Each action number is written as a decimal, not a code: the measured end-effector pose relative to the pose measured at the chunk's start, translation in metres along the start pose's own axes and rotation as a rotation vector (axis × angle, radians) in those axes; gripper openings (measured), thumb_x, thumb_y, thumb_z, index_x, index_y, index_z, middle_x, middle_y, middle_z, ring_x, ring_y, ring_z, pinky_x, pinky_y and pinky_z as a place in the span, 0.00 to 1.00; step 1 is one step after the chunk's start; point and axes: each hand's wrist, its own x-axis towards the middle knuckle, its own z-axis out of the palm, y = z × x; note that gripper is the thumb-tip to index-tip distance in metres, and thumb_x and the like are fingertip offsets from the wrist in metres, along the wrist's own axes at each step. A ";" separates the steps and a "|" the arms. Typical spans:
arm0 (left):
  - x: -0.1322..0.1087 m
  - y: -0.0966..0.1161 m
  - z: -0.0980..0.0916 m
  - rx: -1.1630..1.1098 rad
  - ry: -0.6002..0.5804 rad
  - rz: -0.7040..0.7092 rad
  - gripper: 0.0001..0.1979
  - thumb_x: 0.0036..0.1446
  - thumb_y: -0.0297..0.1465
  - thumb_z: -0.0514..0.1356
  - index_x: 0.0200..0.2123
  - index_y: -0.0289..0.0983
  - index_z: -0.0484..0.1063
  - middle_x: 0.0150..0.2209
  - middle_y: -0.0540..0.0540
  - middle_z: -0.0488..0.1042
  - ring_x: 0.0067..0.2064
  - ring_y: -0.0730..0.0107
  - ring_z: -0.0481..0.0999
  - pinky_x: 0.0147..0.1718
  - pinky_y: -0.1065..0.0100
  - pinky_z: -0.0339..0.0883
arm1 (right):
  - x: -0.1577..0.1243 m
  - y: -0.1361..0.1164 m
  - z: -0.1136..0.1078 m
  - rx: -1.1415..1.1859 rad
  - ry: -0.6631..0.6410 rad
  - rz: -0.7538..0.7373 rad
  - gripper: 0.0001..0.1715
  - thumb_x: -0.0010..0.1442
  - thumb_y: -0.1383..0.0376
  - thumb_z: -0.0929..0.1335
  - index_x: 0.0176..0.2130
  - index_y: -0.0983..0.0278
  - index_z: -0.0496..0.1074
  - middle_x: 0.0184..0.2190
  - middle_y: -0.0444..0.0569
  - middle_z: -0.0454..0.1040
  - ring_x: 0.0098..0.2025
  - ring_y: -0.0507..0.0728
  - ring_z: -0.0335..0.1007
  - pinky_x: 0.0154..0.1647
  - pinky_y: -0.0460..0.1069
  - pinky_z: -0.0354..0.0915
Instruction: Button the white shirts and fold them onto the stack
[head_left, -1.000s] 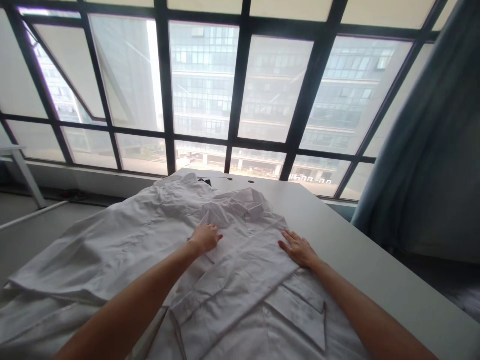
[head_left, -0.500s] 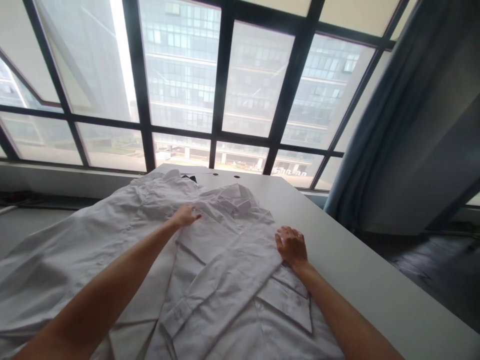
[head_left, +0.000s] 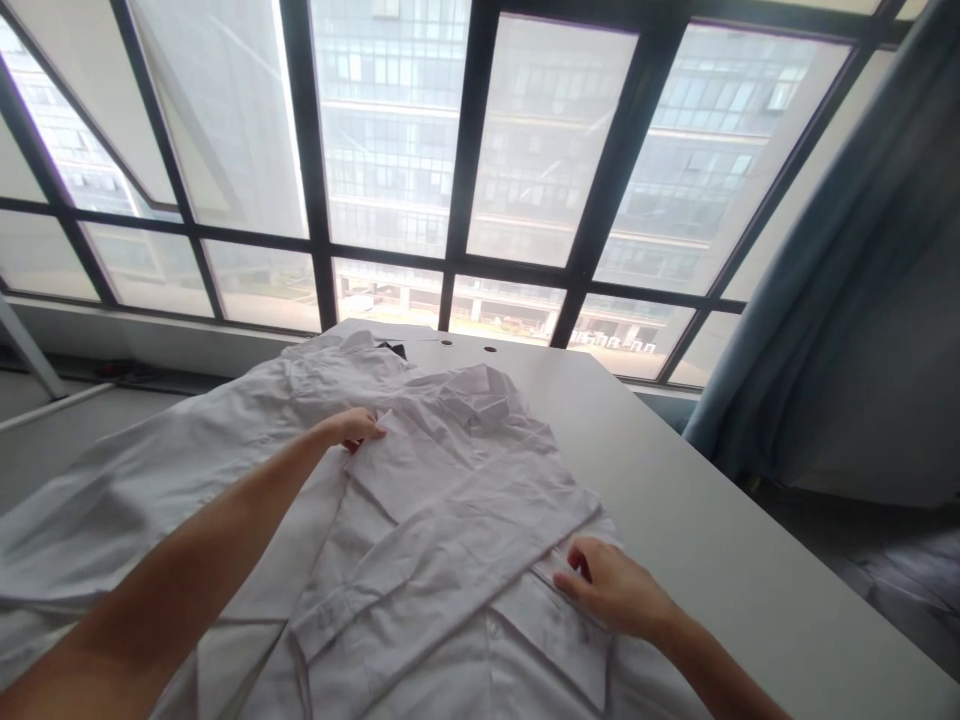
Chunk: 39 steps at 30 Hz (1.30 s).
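Note:
A white collared shirt lies partly folded on a white table, its collar toward the window and a sleeve folded across its front. My left hand pinches the shirt's left shoulder edge, fingers closed on the cloth. Curled fingers of my right hand grip the fabric at the shirt's right side, just below the folded sleeve.
More white garments are spread over the table's left half. A small dark object peeks out near the far edge, beside two holes in the tabletop. A large grid window stands behind. A blue-grey curtain hangs at the right.
My right hand has slid down the shirt's right side toward me and closed on the fabric. My left hand stays near the left shoulder, now pinching the cloth. The view has shifted slightly.

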 end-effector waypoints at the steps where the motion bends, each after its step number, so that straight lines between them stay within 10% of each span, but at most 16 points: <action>1: -0.004 0.001 0.003 0.001 0.033 0.020 0.18 0.35 0.40 0.73 0.24 0.35 0.73 0.21 0.46 0.72 0.23 0.66 0.72 0.19 0.72 0.63 | 0.000 0.004 -0.001 0.049 -0.023 -0.035 0.12 0.52 0.54 0.71 0.27 0.59 0.70 0.29 0.48 0.77 0.32 0.57 0.71 0.30 0.48 0.59; 7: -0.033 -0.004 0.007 0.054 -0.024 0.115 0.18 0.36 0.38 0.71 0.31 0.35 0.75 0.28 0.45 0.76 0.27 0.62 0.75 0.18 0.72 0.61 | 0.002 0.019 -0.003 0.426 -0.014 -0.061 0.15 0.55 0.52 0.67 0.29 0.61 0.70 0.26 0.45 0.74 0.29 0.55 0.67 0.29 0.47 0.61; 12: -0.054 -0.018 0.009 0.087 -0.113 0.262 0.37 0.22 0.26 0.73 0.45 0.39 0.74 0.45 0.43 0.78 0.46 0.52 0.78 0.38 0.67 0.73 | 0.008 0.036 0.003 0.804 -0.042 0.116 0.15 0.54 0.55 0.68 0.39 0.61 0.71 0.28 0.46 0.76 0.29 0.56 0.70 0.29 0.47 0.64; 19: -0.069 -0.033 0.018 0.141 -0.166 0.367 0.43 0.28 0.24 0.70 0.55 0.37 0.71 0.50 0.42 0.77 0.51 0.52 0.76 0.47 0.66 0.72 | 0.013 0.043 0.004 1.085 -0.064 0.238 0.11 0.53 0.64 0.70 0.39 0.63 0.71 0.26 0.47 0.76 0.24 0.54 0.69 0.22 0.46 0.62; 27: -0.082 -0.030 0.049 0.591 0.445 0.378 0.22 0.55 0.26 0.58 0.54 0.34 0.73 0.48 0.37 0.79 0.50 0.54 0.78 0.47 0.63 0.68 | 0.006 0.035 -0.002 1.095 -0.146 0.261 0.14 0.53 0.65 0.73 0.41 0.64 0.72 0.26 0.46 0.76 0.25 0.53 0.69 0.24 0.45 0.63; 33: -0.092 -0.030 0.048 0.612 0.606 0.315 0.15 0.60 0.33 0.56 0.49 0.41 0.76 0.44 0.43 0.80 0.46 0.52 0.79 0.42 0.62 0.69 | 0.006 0.040 -0.001 0.826 -0.055 0.136 0.13 0.54 0.59 0.70 0.39 0.63 0.73 0.29 0.46 0.77 0.26 0.53 0.68 0.26 0.46 0.62; 39: -0.082 -0.055 0.041 0.663 0.549 0.377 0.30 0.58 0.22 0.50 0.61 0.45 0.68 0.54 0.45 0.74 0.48 0.60 0.77 0.45 0.65 0.70 | 0.005 0.045 -0.010 0.540 0.003 0.107 0.14 0.54 0.57 0.66 0.37 0.64 0.73 0.30 0.48 0.78 0.30 0.56 0.71 0.31 0.47 0.63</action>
